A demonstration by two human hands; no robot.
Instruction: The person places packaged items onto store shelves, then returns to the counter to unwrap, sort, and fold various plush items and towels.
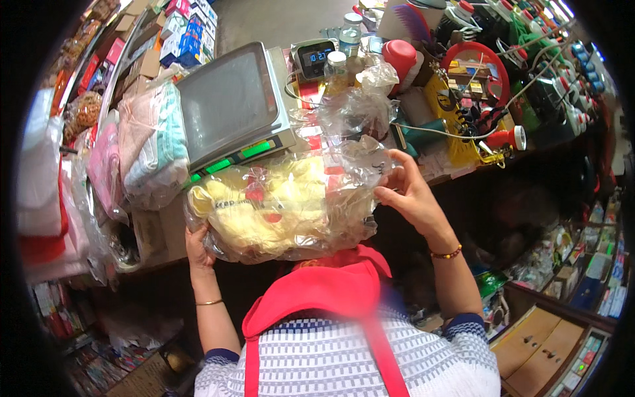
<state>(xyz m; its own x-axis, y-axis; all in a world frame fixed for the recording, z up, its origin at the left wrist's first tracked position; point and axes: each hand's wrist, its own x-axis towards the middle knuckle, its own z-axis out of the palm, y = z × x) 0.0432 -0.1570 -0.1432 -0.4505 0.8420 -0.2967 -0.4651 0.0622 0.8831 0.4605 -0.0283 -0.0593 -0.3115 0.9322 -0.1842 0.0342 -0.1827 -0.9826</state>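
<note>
A clear plastic bag [347, 198] lies before me at the counter's front edge, packed with folded yellow cloth [292, 223] that bears printed writing and red marks. My left hand [201, 245] grips the lower left end of this package, its fingers partly hidden underneath. At the other end, where the loose film crumples, my right hand [414, 196] holds the plastic between thumb and fingers. Just behind the package stands a weighing scale [228, 99] with a broad flat pan and green-lit displays, partly covered by the bag.
Bagged pink and turquoise towels [154, 144] lean by the scale's left side. A digital clock [313, 59], glass jars [350, 34] and crumpled plastic [354, 111] crowd the back. To the right are a yellow basket [454, 129], a red-framed mirror [476, 74] and a loose cable [446, 133].
</note>
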